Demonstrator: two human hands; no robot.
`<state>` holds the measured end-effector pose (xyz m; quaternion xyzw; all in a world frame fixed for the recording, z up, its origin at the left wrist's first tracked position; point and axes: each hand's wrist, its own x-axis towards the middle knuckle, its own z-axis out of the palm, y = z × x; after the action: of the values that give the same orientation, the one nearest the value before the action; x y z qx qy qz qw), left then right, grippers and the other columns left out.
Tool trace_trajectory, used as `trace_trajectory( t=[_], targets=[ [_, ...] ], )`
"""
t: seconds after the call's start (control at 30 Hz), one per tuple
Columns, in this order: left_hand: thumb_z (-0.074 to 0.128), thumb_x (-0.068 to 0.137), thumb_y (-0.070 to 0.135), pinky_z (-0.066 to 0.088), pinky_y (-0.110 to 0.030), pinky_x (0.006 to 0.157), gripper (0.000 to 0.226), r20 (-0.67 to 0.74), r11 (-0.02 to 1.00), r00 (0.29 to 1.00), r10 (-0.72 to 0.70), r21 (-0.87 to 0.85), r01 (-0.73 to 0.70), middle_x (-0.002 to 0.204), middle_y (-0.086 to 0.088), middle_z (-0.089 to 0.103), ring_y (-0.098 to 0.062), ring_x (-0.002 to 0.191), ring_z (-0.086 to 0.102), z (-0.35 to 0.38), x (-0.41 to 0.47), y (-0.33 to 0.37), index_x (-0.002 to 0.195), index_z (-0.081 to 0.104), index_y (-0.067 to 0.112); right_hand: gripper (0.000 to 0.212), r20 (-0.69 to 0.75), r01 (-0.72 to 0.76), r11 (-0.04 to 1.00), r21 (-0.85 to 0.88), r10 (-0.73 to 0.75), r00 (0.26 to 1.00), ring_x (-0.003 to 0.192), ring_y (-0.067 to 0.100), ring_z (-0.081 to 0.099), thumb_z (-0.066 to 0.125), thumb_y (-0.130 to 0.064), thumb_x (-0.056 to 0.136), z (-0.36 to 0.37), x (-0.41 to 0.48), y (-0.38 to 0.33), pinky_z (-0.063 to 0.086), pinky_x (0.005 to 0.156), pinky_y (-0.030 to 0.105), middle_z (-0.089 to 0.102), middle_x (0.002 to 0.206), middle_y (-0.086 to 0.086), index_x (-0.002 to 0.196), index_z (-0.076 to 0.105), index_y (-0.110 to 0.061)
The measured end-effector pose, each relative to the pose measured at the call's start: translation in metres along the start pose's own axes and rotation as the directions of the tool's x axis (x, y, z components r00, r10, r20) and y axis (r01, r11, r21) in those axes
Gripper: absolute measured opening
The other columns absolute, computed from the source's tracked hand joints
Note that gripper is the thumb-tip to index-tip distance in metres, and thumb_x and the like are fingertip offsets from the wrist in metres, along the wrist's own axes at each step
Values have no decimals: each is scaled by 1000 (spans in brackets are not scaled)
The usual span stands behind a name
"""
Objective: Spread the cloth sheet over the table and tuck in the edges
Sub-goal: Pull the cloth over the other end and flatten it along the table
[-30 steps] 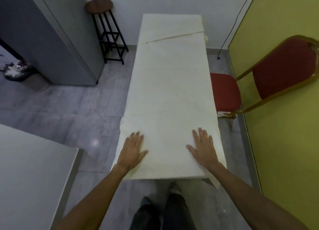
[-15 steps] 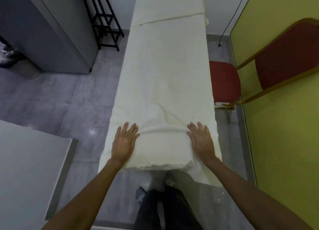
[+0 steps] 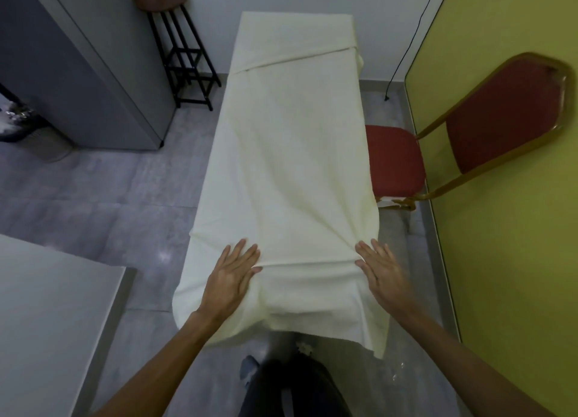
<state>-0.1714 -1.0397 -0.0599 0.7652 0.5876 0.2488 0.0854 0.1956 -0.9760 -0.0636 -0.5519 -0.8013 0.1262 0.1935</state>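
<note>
Far out beyond the left hand point(image 3: 230, 279): a grey cabinet point(image 3: 78, 63) and a dark stool point(image 3: 175, 41), both well clear of the work. Nearer, just outside that same hand: the corner of a white surface point(image 3: 47, 307).

Left hand flat, fingers spread wide, palm down on the cloth sheet point(image 3: 291, 172) near the near-left corner of the table point(image 3: 360, 66); nothing gripped, only pressed. Between the two hands: a low ridge of bunched cloth, with creases fanning away up the tabletop. Below the wrists: the sheet's near end drooping off the table edge in a loose flap, lower on the right side than the left.

Right hand point(image 3: 380, 274) likewise open and flat, fingers fanned, pressing the sheet near the right edge, creases gathered at its fingertips. Just beyond that hand: a red chair point(image 3: 397, 163) against a yellow wall point(image 3: 500, 228), close beside the table on that flank (little room for reaching down there).

Judging by the folds: thin, light, limp fabric, quick to wrinkle and apt to slide on the tabletop under a flat palm. Likely best taken by pinching the hanging hem at the two near corners, then drawn taut and folded under. Far end already covered, with a diagonal fold across it; tucking not yet done at the near end.
</note>
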Motion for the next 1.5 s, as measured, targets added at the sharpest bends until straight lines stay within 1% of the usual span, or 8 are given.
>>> trace_trajectory(
  t=[0.2, 0.5, 0.6, 0.83, 0.97, 1.17, 1.4, 1.5],
  targets=[
    [43, 102, 28, 34, -46, 115, 39, 2, 999, 1000, 26, -32, -26, 142, -1, 54, -20, 141, 40, 1, -11, 16, 134, 59, 11, 58, -27, 10, 999, 44, -9, 1000, 133, 29, 52, 25, -43, 108, -7, -19, -4, 20, 122, 32, 61, 135, 6, 131, 61, -4],
    [40, 105, 37, 33, -41, 116, 43, 37, 999, 999, 0, -36, 1, 144, 3, 53, -17, 141, 40, -2, -61, 11, 135, 59, 12, 41, -133, 147, 986, 84, -135, 982, 136, 23, 48, 40, -27, 106, 15, -70, -20, 28, 121, 40, 62, 136, 9, 131, 61, -1],
    [40, 104, 39, 36, -45, 112, 44, 92, 1000, 996, -2, -14, 3, 144, 4, 53, -18, 142, 38, 1, -75, 5, 136, 57, 14, 38, -50, 148, 988, 37, -146, 988, 134, 22, 51, 47, -25, 100, 28, -88, -24, 20, 123, 35, 66, 131, 8, 127, 65, -5],
    [40, 100, 53, 23, -41, 119, 63, 159, 995, 987, -9, 100, -7, 155, -6, 39, -24, 145, 32, 0, -58, -13, 145, 46, 8, 60, 0, 12, 1000, 6, -12, 1000, 134, 34, 51, 41, -50, 103, 16, -47, -22, 38, 113, 54, 60, 138, 13, 132, 61, -2],
    [35, 99, 58, 22, -41, 120, 68, 144, 982, 978, -149, 136, 129, 156, -6, 36, -24, 145, 31, 4, 7, -28, 148, 40, 11, 72, 94, -144, 989, 21, 142, 985, 148, 28, 30, 28, -57, 100, 19, 23, -15, 14, 121, 41, 42, 154, 12, 148, 42, -5],
    [21, 94, 68, 11, -50, 122, 79, 388, 955, 887, -250, 250, 159, 164, -2, 11, -27, 152, 5, 38, 68, -65, 155, 23, 18, 73, 254, -27, 994, -103, 53, 966, 154, 26, 1, 30, -60, 100, 48, 76, 34, -2, 122, 38, 3, 166, 11, 159, 17, -19],
    [31, 104, 42, 24, -50, 119, 50, 167, 962, 966, -198, 223, 159, 153, -2, 42, -29, 147, 28, 61, 62, -63, 142, 52, 18, 45, 13, 24, 996, -82, -23, 1000, 143, 38, 37, 39, -35, 106, 75, 75, 40, 28, 117, 53, 47, 151, 9, 139, 58, -12],
    [31, 105, 38, 26, -49, 118, 47, 108, 971, 979, -174, 183, 153, 149, -1, 47, -29, 145, 32, 58, 66, -58, 140, 54, 16, 39, -89, 44, 994, -102, -54, 995, 140, 40, 42, 45, -27, 104, 70, 75, 32, 35, 113, 59, 56, 144, 11, 134, 61, -7]
  ],
)
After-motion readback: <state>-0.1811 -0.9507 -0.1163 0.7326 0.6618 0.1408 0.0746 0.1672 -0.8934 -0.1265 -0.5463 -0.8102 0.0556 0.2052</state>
